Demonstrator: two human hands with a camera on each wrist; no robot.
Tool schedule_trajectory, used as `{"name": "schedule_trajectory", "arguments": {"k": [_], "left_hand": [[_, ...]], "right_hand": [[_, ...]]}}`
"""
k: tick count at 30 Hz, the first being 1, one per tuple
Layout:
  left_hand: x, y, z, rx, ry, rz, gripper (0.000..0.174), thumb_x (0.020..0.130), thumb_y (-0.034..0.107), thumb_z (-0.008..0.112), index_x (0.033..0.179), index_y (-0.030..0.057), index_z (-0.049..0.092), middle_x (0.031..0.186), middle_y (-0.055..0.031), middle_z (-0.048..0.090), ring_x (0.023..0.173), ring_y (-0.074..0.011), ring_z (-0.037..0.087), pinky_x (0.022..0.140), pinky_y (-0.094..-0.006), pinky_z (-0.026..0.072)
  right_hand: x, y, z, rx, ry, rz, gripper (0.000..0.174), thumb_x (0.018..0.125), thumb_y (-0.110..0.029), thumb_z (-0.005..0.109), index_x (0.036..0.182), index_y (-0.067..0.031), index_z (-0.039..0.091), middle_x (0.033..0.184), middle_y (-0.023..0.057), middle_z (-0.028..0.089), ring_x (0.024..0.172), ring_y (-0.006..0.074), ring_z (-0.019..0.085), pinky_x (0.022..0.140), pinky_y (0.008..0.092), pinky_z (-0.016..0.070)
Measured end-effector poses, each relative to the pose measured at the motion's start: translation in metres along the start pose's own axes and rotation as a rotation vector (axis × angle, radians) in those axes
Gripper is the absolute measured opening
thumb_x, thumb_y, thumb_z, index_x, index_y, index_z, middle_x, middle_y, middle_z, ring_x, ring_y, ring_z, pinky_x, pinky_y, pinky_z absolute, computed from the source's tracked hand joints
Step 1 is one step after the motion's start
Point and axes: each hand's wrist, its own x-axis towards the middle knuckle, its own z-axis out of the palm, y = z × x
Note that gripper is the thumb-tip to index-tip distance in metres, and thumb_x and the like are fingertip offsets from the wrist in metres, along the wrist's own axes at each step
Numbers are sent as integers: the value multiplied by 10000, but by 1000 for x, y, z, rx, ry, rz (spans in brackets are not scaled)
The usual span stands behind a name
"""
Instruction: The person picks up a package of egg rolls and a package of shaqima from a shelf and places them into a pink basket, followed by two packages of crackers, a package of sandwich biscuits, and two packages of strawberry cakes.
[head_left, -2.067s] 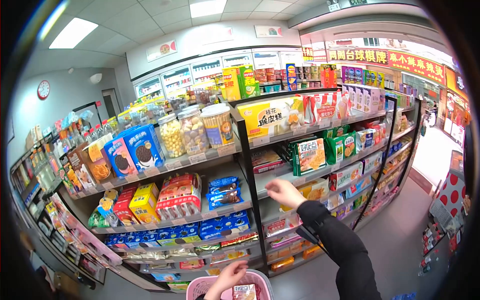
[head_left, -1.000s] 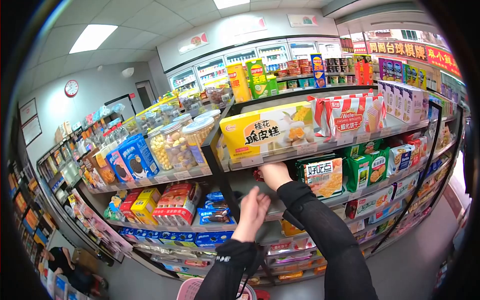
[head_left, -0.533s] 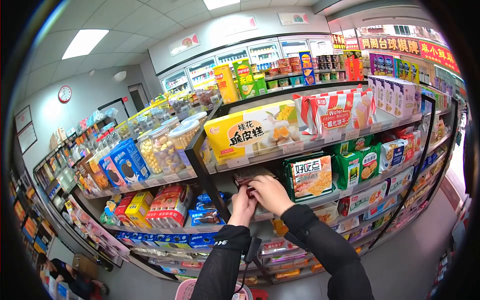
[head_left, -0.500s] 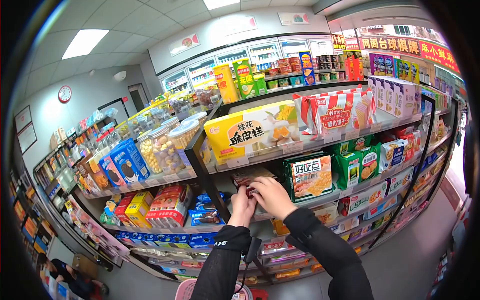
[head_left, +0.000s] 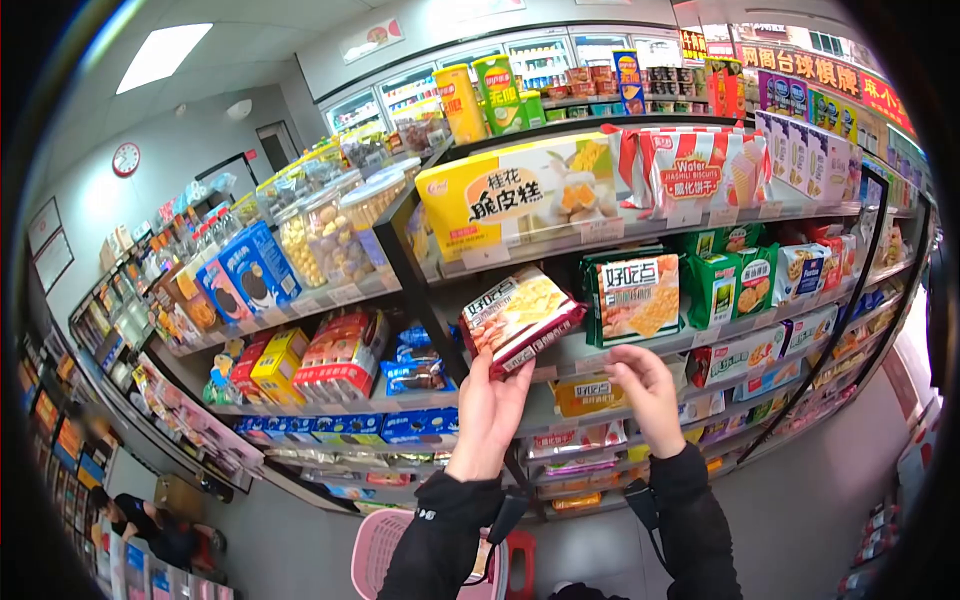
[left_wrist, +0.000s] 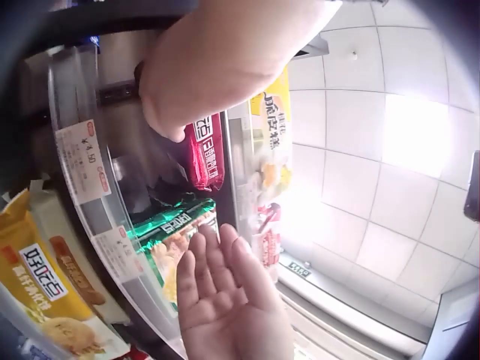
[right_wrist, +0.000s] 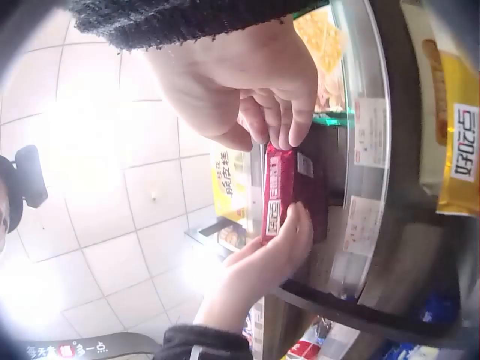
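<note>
A dark red biscuit packet (head_left: 522, 312) with pale biscuits pictured on its front is tilted in front of the shelf, at the middle of the head view. My left hand (head_left: 490, 415) grips its lower edge, thumb on the near side. In the left wrist view, part of the packet (left_wrist: 208, 154) shows below that hand. My right hand (head_left: 648, 395) is off to the packet's right, fingers loosely bent and holding nothing. The left wrist view shows this right hand (left_wrist: 231, 307) palm up; in the right wrist view its fingertips overlap the packet's end (right_wrist: 277, 180).
Green biscuit packets (head_left: 635, 297) stand on the same shelf (head_left: 560, 345) to the right. Above are a yellow pastry box (head_left: 520, 190) and a red-striped wafer bag (head_left: 700, 170). A pink basket (head_left: 368, 545) and a red stool (head_left: 522, 562) are below; a seated person (head_left: 160, 525) is at lower left.
The packet has come out from the back of the shelf toward me and turned face up in my left hand. My right hand has let go and moved right.
</note>
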Motion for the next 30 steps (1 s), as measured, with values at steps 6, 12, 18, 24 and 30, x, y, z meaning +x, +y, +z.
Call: {"name": "schedule_trajectory", "arguments": {"k": [6, 12, 18, 24, 30], "left_hand": [[-77, 9, -36, 152, -34, -215, 302, 853, 106, 393, 1130, -14, 377, 1131, -131, 452, 1050, -237, 443, 901, -408, 364], [-152, 20, -108, 297, 70, -322, 328, 847, 78, 419, 1157, 0, 349, 1131, -110, 444, 1054, -222, 441, 915, -396, 347], [-224, 50, -195, 326, 123, -551, 336, 835, 64, 450, 1154, 13, 359, 1116, -96, 456, 1022, -178, 462, 854, -327, 405], [-281, 97, -272, 378, 208, -659, 334, 821, 79, 490, 1113, -51, 395, 1100, -107, 465, 980, -173, 490, 844, -318, 417], [-329, 142, -325, 410, 336, -575, 418, 810, 77, 501, 1180, 6, 321, 1139, -99, 429, 998, -220, 487, 814, -357, 445]], "right_hand": [[-41, 8, -11, 398, -129, 408, 348, 858, -174, 435, 1136, 31, 392, 1055, 123, 508, 875, 174, 547, 731, 279, 457], [-129, 55, 8, 607, -340, 823, 433, 827, -196, 498, 1170, 22, 348, 1133, 89, 462, 1008, 148, 477, 853, 287, 402], [-210, 86, 48, 424, -325, 1141, 404, 784, -88, 551, 1137, 20, 387, 1104, 88, 488, 1002, 136, 480, 856, 267, 394], [-269, 119, 104, 357, -314, 1350, 379, 777, -84, 561, 1097, 63, 420, 1075, 110, 511, 974, 149, 502, 862, 258, 394], [-314, 152, 165, 320, -286, 1502, 415, 779, -158, 577, 1105, 43, 417, 1059, 94, 516, 949, 123, 510, 817, 228, 418]]}}
